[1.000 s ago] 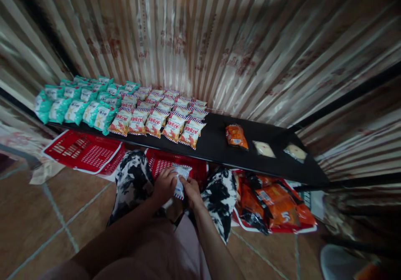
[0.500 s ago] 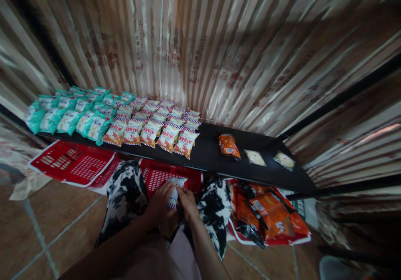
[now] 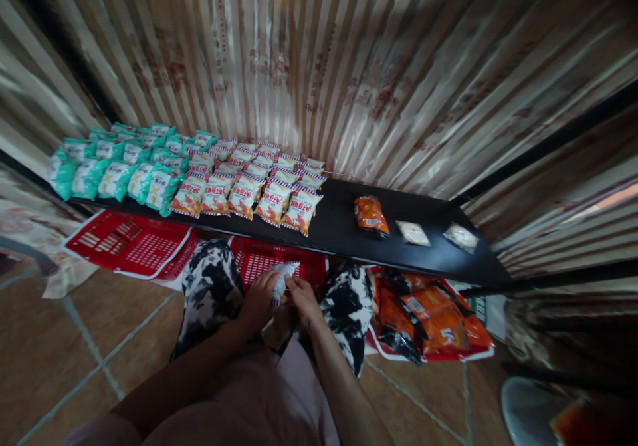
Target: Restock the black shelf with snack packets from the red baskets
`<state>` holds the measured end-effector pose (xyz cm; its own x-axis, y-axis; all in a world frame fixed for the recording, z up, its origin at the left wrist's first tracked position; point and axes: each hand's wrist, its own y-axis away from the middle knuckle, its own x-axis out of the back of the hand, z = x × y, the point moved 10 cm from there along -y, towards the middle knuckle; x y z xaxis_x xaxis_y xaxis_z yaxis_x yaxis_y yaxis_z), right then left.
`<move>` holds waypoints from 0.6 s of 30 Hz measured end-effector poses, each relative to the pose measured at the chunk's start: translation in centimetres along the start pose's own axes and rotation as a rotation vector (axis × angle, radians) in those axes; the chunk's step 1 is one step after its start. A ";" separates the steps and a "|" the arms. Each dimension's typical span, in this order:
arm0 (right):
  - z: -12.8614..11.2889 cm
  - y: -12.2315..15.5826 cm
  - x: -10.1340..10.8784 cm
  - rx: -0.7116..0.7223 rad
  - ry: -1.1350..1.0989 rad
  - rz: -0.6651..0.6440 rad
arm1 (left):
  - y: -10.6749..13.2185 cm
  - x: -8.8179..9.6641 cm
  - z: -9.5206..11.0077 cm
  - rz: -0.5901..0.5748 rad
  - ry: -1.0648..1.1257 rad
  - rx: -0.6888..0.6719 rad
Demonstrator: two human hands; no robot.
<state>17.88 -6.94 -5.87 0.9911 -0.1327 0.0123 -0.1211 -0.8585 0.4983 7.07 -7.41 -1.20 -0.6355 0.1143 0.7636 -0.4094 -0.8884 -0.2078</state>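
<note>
Between my knees, a small white snack bag point(image 3: 282, 282) with a striped end is held in both hands. My left hand point(image 3: 260, 302) is closed around its left side. My right hand point(image 3: 302, 298) grips the right side, fingers bent against it; part of the bag is hidden by the hands. Beneath and beyond them lies a red plastic basket point(image 3: 252, 260). On the black shelf point(image 3: 339, 233) in front stand rows of white-and-orange snack bags point(image 3: 244, 195) with striped edges. Left of those are rows of teal snack bags point(image 3: 118, 179).
An orange snack bag point(image 3: 371, 215) and two pale flat packets, one point(image 3: 413, 233) nearer the middle, lie on the shelf's right half. Below right, a red basket point(image 3: 381, 349) holds orange bags. Another red basket point(image 3: 107, 243) is at left. A striped curtain point(image 3: 299, 54) hangs behind.
The view has shifted slightly, so the floor things sit higher in the picture. Both hands still hold the white bag, and the fingers of my right hand have moved a little along it.
</note>
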 end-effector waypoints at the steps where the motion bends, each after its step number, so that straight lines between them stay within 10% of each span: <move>1: 0.1 -0.1 0.0 0.005 0.017 -0.003 | 0.0 0.0 -0.1 0.006 -0.002 0.002; 10: -0.2 -0.2 -0.3 0.046 0.087 -0.113 | -0.2 1.0 -1.1 0.001 0.134 0.074; 18: -4.7 0.3 2.5 0.419 0.793 0.178 | -0.9 1.5 -0.9 -0.034 0.306 0.182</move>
<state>20.55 -5.24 -1.61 0.6845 -0.0339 0.7282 -0.1328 -0.9880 0.0788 5.84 -6.06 -0.42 -0.8013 0.2485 0.5442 -0.3279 -0.9433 -0.0521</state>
